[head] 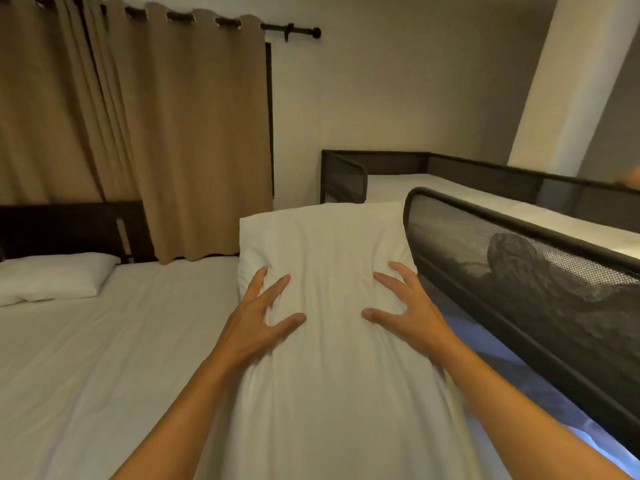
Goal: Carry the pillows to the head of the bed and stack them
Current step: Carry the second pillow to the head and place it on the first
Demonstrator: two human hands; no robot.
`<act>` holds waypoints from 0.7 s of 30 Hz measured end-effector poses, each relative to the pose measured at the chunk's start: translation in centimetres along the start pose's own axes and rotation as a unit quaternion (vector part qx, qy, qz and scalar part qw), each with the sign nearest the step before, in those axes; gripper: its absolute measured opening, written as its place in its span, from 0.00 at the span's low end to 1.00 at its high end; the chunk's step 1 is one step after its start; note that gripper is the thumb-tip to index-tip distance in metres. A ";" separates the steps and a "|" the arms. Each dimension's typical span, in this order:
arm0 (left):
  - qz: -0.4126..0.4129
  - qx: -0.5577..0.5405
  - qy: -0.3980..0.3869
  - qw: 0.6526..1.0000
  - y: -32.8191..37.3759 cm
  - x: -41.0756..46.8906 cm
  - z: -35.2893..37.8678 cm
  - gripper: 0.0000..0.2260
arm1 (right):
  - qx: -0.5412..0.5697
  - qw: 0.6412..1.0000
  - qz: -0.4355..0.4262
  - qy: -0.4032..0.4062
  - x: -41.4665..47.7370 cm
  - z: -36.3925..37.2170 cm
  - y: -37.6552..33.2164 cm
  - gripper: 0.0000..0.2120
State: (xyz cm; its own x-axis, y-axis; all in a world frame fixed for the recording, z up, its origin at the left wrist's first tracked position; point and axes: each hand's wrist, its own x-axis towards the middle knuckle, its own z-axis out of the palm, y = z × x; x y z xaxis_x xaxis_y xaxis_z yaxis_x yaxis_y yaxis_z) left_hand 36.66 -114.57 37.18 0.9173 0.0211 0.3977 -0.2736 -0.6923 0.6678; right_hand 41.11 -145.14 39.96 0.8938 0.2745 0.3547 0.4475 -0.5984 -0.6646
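A long white pillow [332, 341] fills the middle of the head view, stretching away from me along the right side of the bed. My left hand [258, 315] presses its left flank with the fingers spread, and my right hand [403, 306] presses its right flank the same way, so the pillow is clamped between both palms. The fabric wrinkles under the fingers. A second white pillow [52, 277] lies flat at the far left, against the dark headboard [69, 226]. The bed [104, 358] has a smooth white sheet.
A dark mesh guard rail [519, 271] runs close along the pillow's right side, with another white mattress [485, 199] behind it. Tan curtains [156, 133] hang at the back, reaching down to the bed.
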 end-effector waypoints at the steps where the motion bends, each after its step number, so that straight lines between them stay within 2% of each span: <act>1: 0.000 0.000 0.006 1.000 -0.3 1.2 0.0 0.33 | 0.002 1.000 -0.009 -0.002 1.6 -0.1 0.3 0.37; 6: -0.018 0.013 0.045 0.999 -1.1 6.8 0.7 0.32 | 0.018 0.999 -0.036 -0.001 9.3 0.1 2.4 0.37; 14: -0.081 0.071 0.087 0.990 -4.3 13.6 0.9 0.34 | 0.072 0.991 -0.086 -0.067 20.8 3.8 6.2 0.37; 21: -0.112 0.104 0.146 0.977 -6.7 18.3 -0.9 0.35 | 0.122 0.975 -0.148 -0.116 30.9 7.2 6.1 0.37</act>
State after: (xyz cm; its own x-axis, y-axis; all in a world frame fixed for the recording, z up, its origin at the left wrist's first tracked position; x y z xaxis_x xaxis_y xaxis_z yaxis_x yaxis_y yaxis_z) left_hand 54.97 -108.90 40.59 0.8180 0.3728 0.4381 0.0179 -0.7778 0.6283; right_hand 71.67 -134.90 42.07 0.6950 0.5867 0.4156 0.6549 -0.2780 -0.7027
